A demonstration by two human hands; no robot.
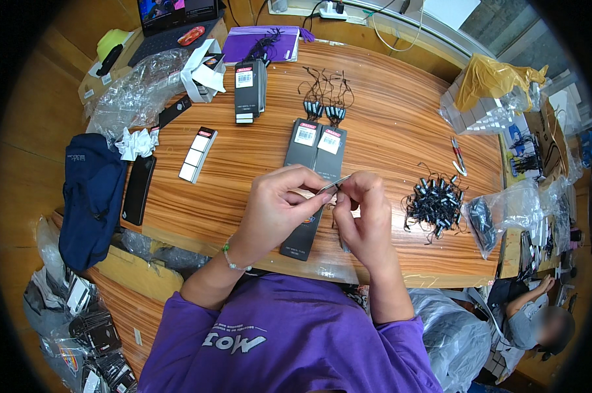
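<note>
My left hand (283, 196) is closed, pinching a small dark hang tag (332, 185) seen nearly edge-on. My right hand (365, 213) meets it at the tag's tip, its fingers pinched on a thin black string that is mostly hidden by them. Beneath both hands lie two rows of overlapping dark grey hang tags (300, 237) with white label stickers. From their far ends, black strings with small bluish-grey toggles (335, 114) fan out. To the right of my right hand sits a tangled pile of such black strings and toggles (435, 202).
Farther off stand a stack of hang tags (250, 98) and a purple folder (240, 40). A sticker strip (198, 155), black phone (139, 190) and navy pouch (90, 196) lie left. Red-handled snips (458, 157) and a plastic-wrapped bundle (479, 111) are right. Another person sits at lower right.
</note>
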